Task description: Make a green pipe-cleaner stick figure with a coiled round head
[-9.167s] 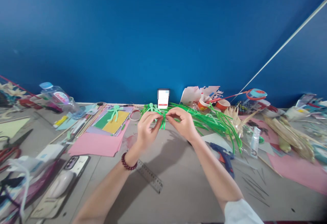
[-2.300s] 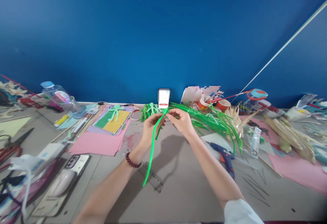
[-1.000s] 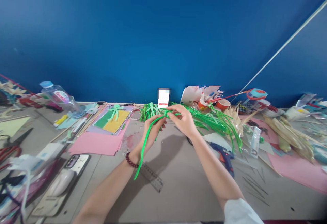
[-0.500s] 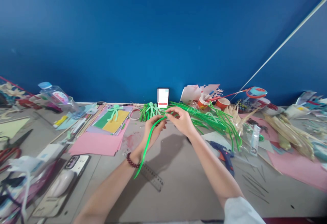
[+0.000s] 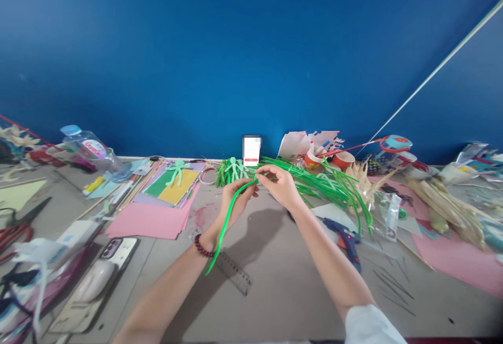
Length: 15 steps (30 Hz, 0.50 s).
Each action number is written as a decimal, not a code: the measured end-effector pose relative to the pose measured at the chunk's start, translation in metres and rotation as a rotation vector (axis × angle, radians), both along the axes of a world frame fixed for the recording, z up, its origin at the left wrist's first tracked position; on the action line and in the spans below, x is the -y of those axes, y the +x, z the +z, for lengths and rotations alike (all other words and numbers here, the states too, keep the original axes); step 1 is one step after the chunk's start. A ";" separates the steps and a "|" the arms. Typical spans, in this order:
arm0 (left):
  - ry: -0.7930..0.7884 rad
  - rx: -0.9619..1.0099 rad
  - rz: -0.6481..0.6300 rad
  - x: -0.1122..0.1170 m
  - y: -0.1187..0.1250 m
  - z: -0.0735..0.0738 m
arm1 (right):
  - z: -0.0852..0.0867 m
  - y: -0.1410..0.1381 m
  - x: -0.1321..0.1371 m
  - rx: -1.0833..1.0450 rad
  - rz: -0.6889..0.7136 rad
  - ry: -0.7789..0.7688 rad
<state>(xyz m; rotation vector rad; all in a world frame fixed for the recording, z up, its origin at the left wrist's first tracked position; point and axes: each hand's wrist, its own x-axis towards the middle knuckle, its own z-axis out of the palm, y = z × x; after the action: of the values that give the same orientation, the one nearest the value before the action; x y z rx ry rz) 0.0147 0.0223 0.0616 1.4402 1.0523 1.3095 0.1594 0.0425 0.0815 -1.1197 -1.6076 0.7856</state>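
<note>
A bright green pipe cleaner [image 5: 226, 223] hangs in a curve from my fingers down past my left wrist, its loose end below the beaded bracelet. My left hand [image 5: 236, 197] is closed on it near its upper end. The thumb and fingers of my right hand [image 5: 277, 182] pinch the same end, touching my left fingertips; the exact bend there is too small to make out. Behind my hands stand several small green pipe-cleaner figures [image 5: 234, 168]. A bundle of long green pipe cleaners [image 5: 326, 187] lies just right of my right hand.
An upright phone [image 5: 251, 150] leans at the blue wall. To the right lie a glue gun [image 5: 346, 239] and paper cups [image 5: 342, 159]. A ruler [image 5: 236, 276] rests beneath my arms. On the left are pink paper [image 5: 145, 221], a phone with a mouse [image 5: 94, 286], scissors [image 5: 23, 223] and a bottle [image 5: 92, 147].
Almost nothing differs. Both hands keep their hold on the pipe cleaner at the same place, with only a slight shift of the fingers and of the view.
</note>
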 end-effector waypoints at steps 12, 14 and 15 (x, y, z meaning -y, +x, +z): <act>-0.014 0.006 0.009 0.001 0.003 0.002 | 0.001 0.000 0.000 0.008 -0.013 0.005; -0.020 0.013 0.012 0.000 0.003 0.000 | 0.001 0.000 0.000 0.008 -0.011 0.006; -0.020 0.013 0.014 0.000 0.003 -0.001 | 0.001 0.000 0.000 0.008 -0.011 0.006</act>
<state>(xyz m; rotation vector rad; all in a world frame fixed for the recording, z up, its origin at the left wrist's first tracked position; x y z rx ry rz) 0.0176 0.0223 0.0606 1.4099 1.0663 1.3130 0.1592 0.0421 0.0827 -1.1279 -1.6087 0.7693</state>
